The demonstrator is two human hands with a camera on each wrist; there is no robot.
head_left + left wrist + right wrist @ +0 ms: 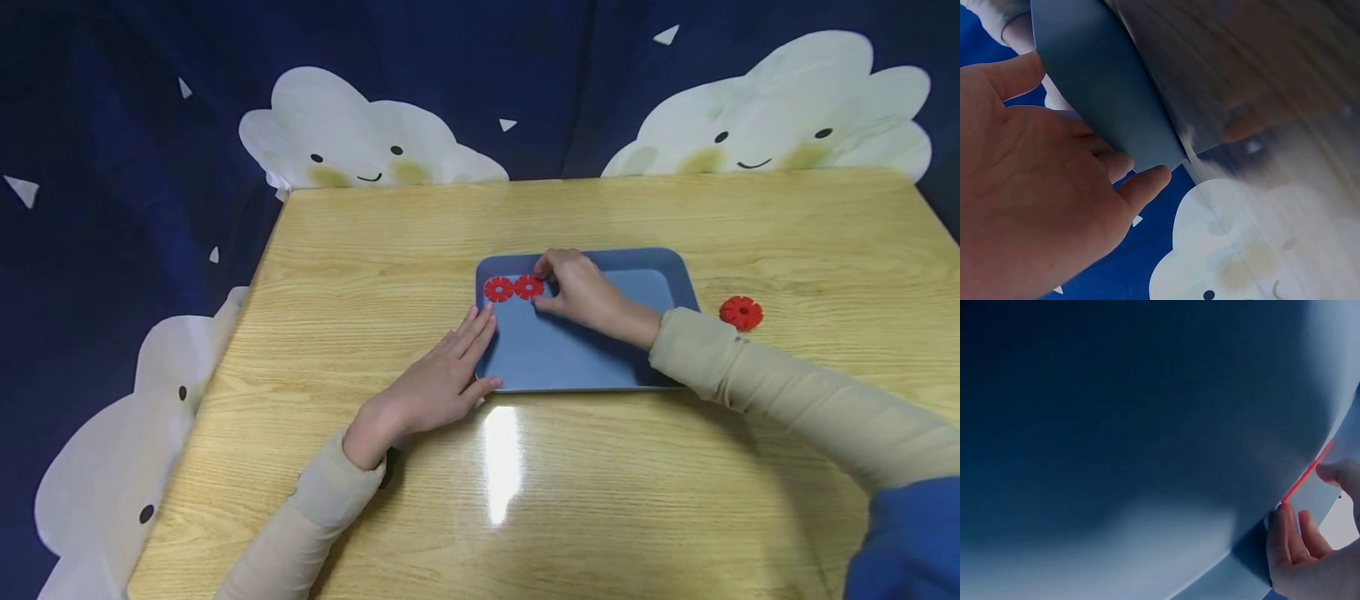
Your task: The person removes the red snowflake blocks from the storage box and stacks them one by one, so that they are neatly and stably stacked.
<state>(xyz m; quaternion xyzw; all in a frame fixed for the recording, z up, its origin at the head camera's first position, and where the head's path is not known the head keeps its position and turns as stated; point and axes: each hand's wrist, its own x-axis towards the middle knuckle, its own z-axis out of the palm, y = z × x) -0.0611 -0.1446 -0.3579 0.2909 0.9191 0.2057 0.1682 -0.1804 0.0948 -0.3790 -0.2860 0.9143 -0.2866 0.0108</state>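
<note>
Two red notched plastic discs (492, 291), flower-like with a hole in the middle, lie side by side in the upper left corner of a blue-grey tray (570, 358). My right hand (585, 287) pinches the right-hand disc (521, 289) at its edge between thumb and fingertips. From the right wrist this disc shows edge-on as a thin red line (1307, 478). My left hand (442, 379) rests against the tray's left side, fingers extended along the rim and thumb near the lower left corner. In the left wrist view, its fingers lie beside the tray wall (1104, 81).
Several more red discs (737, 318) sit in a small pile on the wooden table (360, 283), right of the tray. A dark blue curtain (555, 75) with white smiling clouds (360, 125) hangs behind and to the left of the table.
</note>
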